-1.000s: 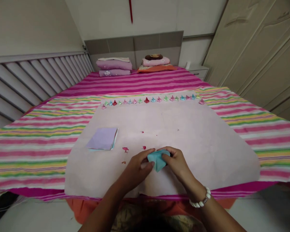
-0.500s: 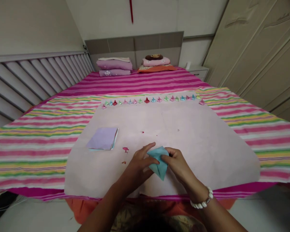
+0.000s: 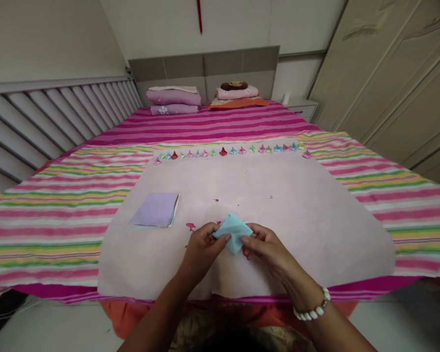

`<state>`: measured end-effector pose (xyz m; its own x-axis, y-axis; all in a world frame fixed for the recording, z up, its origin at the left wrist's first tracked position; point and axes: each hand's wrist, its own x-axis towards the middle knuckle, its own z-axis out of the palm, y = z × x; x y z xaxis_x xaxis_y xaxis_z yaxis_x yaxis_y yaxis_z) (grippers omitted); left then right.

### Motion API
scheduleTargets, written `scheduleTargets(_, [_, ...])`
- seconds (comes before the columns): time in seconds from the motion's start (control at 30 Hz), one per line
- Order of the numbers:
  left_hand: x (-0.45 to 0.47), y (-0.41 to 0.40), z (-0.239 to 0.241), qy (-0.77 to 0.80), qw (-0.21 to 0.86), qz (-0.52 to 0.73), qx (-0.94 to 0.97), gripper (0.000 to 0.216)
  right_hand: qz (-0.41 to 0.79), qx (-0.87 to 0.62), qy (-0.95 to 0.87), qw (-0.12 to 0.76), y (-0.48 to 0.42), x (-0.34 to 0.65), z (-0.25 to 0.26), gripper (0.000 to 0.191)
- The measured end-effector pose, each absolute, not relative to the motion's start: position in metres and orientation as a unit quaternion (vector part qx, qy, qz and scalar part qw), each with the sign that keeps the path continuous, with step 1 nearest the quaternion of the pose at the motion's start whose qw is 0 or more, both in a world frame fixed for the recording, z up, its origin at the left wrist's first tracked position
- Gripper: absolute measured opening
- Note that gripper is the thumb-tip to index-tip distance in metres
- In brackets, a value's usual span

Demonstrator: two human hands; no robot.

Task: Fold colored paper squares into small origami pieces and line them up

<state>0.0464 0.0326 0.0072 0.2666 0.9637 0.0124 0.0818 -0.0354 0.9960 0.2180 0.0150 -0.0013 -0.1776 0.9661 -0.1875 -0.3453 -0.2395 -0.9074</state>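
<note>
My left hand (image 3: 202,247) and right hand (image 3: 267,245) pinch opposite sides of the blue paper (image 3: 233,229), each grip closed on it, above the pale sheet (image 3: 308,220). Beyond, I see a paper stack (image 3: 154,209) leftward, then folded papers (image 3: 223,151) along the far edge.

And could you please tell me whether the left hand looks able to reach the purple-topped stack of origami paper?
Probably yes: only a small red patch lies between the left hand and the stack of origami paper, though the grip on the folded blue paper would likely need to loosen first.
</note>
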Motion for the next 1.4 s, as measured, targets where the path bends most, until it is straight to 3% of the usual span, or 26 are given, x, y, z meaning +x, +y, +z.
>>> scheduleTargets(0.2, [0.056,0.032,0.011,0.448,0.559,0.45,0.534,0.019,0.658,-0.445,-0.36,0.49,0.012,0.208,-0.012,0.027])
scheduleTargets(0.33, [0.058,0.031,0.01,0.444,0.603,0.465,0.471,0.059,0.64,-0.45,-0.352,0.513,0.01,0.204,-0.014,0.025])
scheduleTargets(0.5, [0.055,0.03,0.01,0.455,0.634,0.374,0.501,0.025,0.646,-0.441,-0.362,0.507,0.008,0.203,-0.014,0.022])
scheduleTargets(0.93, [0.052,0.041,0.021,0.482,0.578,0.395,0.527,0.027,0.667,-0.446,-0.359,0.476,0.001,0.201,-0.019,0.028])
scheduleTargets(1.17, [0.053,0.032,0.021,0.447,0.626,0.357,0.53,0.025,0.622,-0.458,-0.351,0.529,0.004,0.209,-0.013,0.027])
scheduleTargets(1.4, [0.043,0.029,0.014,0.463,0.562,0.38,0.571,0.02,0.582,-0.467,-0.391,0.539,0.002,0.211,-0.009,0.022])
